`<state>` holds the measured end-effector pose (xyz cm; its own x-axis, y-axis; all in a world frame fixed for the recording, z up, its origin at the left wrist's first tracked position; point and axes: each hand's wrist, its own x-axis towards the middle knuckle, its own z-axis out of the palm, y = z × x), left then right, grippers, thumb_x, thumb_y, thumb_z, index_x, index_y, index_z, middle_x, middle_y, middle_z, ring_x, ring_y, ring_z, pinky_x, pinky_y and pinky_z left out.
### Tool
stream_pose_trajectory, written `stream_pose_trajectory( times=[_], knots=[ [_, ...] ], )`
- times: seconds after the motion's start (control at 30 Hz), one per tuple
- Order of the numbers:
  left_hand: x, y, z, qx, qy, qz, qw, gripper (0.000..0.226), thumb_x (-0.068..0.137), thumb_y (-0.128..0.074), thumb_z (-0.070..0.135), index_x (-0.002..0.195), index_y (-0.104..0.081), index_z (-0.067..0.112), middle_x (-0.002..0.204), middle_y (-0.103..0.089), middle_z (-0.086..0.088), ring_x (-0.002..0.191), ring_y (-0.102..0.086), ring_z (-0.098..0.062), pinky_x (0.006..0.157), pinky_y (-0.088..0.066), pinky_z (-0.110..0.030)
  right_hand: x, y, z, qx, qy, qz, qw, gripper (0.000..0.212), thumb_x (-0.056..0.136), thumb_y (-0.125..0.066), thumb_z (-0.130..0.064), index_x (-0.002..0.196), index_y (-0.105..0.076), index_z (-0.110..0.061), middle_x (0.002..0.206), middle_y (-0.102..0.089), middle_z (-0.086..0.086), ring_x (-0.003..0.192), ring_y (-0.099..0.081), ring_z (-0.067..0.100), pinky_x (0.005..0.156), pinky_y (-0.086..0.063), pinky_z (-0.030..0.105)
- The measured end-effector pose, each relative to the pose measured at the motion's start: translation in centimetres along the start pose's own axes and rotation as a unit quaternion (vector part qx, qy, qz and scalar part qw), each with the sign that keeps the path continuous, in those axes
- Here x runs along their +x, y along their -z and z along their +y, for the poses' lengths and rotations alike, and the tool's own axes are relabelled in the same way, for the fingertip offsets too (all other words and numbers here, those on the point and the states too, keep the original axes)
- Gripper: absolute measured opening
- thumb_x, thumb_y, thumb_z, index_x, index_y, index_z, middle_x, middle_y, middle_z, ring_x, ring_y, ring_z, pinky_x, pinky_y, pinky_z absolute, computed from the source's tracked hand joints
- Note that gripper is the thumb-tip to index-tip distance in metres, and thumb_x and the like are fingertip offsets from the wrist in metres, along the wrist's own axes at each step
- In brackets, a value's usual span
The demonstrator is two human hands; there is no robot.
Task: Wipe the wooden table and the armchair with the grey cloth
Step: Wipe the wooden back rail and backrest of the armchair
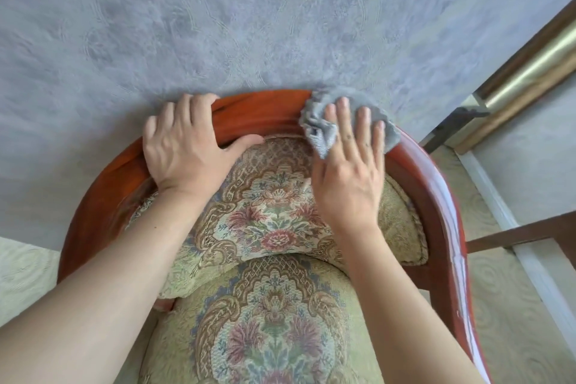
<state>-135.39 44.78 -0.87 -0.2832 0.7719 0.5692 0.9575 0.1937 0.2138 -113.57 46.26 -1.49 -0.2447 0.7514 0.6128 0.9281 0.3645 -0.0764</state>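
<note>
The armchair (261,227) is gripped at its wooden top rail by the left hand (184,146), while the grey cloth (314,121), at one o'clock, is pressed flat-fingered onto that rail by the right hand (349,171).

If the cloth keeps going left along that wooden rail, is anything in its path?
Yes. The right hand presses the grey cloth flat on the armchair's red wooden top rail. Further left, the left hand grips that same rail, fingers over its top. Only bare wood lies between them.
</note>
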Motion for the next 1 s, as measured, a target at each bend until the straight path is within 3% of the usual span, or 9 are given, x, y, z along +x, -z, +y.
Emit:
stream_pose_trajectory(
  times=[0.17, 0.33, 0.4, 0.57, 0.67, 0.73, 0.77, 0.9, 1.0],
  knots=[
    [0.0, 0.0, 0.2, 0.000, 0.007, -0.007, 1.000, 0.089, 0.068, -0.053, 0.090, 0.118, -0.057, 0.017, 0.108, -0.066, -0.009, 0.097, -0.059, -0.034, 0.080, -0.034, -0.042, -3.5, 1.5, 4.5, -0.032, -0.170, 0.015, 0.985, 0.051, 0.104, -0.033, -0.031, 0.148, -0.038, -0.006, 0.154, -0.039, 0.013, 0.144, -0.032, 0.038, 0.117, -0.023, 0.055],
    [-0.1, 0.0, 0.1, -0.001, 0.003, -0.003, 1.000, 0.086, 0.070, -0.056, 0.088, 0.118, -0.057, 0.016, 0.108, -0.066, -0.010, 0.096, -0.059, -0.034, 0.080, -0.036, -0.044, -1.4, 1.3, 1.0, 0.037, -0.307, 0.038, 0.950, 0.058, 0.102, -0.025, -0.038, 0.149, -0.038, -0.007, 0.156, -0.035, 0.011, 0.147, -0.023, 0.039, 0.121, -0.011, 0.055],
    [-0.2, 0.0, 0.1, -0.004, -0.001, 0.000, 1.000, 0.085, 0.071, -0.056, 0.087, 0.117, -0.056, 0.016, 0.107, -0.066, -0.010, 0.095, -0.059, -0.035, 0.079, -0.036, -0.044, 0.3, 0.9, -1.5, 0.057, -0.277, 0.034, 0.959, 0.056, 0.101, -0.027, -0.037, 0.148, -0.039, -0.009, 0.156, -0.035, 0.010, 0.147, -0.022, 0.040, 0.121, -0.010, 0.055],
    [-0.1, 0.3, 0.2, -0.014, 0.003, -0.007, 1.000, 0.079, 0.070, -0.058, 0.082, 0.116, -0.058, 0.019, 0.107, -0.067, -0.009, 0.097, -0.060, -0.034, 0.081, -0.036, -0.044, 2.6, 0.1, -6.6, 0.127, -0.046, 0.009, 0.991, 0.048, 0.100, -0.041, -0.029, 0.143, -0.049, -0.010, 0.150, -0.045, 0.011, 0.143, -0.030, 0.042, 0.120, -0.012, 0.057],
    [-0.1, 0.9, -0.3, -0.034, -0.019, -0.019, 0.999, 0.086, 0.070, -0.054, 0.087, 0.123, -0.057, 0.019, 0.113, -0.067, -0.008, 0.101, -0.060, -0.034, 0.085, -0.039, -0.044, 2.9, 1.7, -5.5, 0.207, -0.031, -0.030, 0.977, 0.043, 0.103, -0.037, -0.028, 0.137, -0.056, -0.011, 0.142, -0.056, 0.009, 0.139, -0.042, 0.034, 0.118, -0.024, 0.045],
    [-0.2, 1.4, -1.0, -0.065, -0.043, -0.035, 0.996, 0.097, 0.065, -0.060, 0.087, 0.133, -0.051, 0.019, 0.123, -0.062, -0.008, 0.108, -0.059, -0.033, 0.090, -0.042, -0.045, 2.1, 3.5, -4.0, 0.332, -0.130, -0.004, 0.934, 0.039, 0.101, -0.036, -0.036, 0.104, -0.070, -0.019, 0.100, -0.074, -0.005, 0.101, -0.067, 0.018, 0.089, -0.047, 0.028],
    [-0.5, 1.7, -1.4, -0.089, -0.050, -0.047, 0.994, 0.105, 0.063, -0.064, 0.086, 0.139, -0.045, 0.018, 0.129, -0.057, -0.009, 0.114, -0.056, -0.032, 0.093, -0.043, -0.046, 1.6, 4.5, -3.5, 0.406, -0.194, 0.033, 0.892, 0.035, 0.100, -0.038, -0.039, 0.086, -0.067, -0.025, 0.079, -0.069, -0.016, 0.080, -0.064, 0.005, 0.072, -0.046, 0.023],
    [-2.8, 2.7, -3.9, -0.032, -0.073, -0.082, 0.993, 0.133, 0.055, -0.057, 0.096, 0.155, -0.022, 0.014, 0.150, -0.036, -0.012, 0.134, -0.038, -0.032, 0.109, -0.027, -0.048, -1.6, 8.0, -2.2, 0.553, -0.410, 0.185, 0.702, 0.037, 0.099, -0.047, -0.042, 0.076, -0.074, -0.030, 0.077, -0.070, -0.015, 0.079, -0.064, 0.008, 0.073, -0.052, 0.036],
    [-4.0, 2.4, -4.4, 0.054, -0.086, -0.086, 0.991, 0.149, 0.051, -0.043, 0.106, 0.159, -0.010, 0.008, 0.159, -0.025, -0.013, 0.140, -0.028, -0.032, 0.110, -0.019, -0.048, -3.7, 8.3, -2.9, 0.466, -0.432, 0.237, 0.734, 0.044, 0.099, -0.044, -0.043, 0.064, -0.067, -0.029, 0.057, -0.058, -0.015, 0.056, -0.051, 0.005, 0.053, -0.041, 0.031]
  ],
)
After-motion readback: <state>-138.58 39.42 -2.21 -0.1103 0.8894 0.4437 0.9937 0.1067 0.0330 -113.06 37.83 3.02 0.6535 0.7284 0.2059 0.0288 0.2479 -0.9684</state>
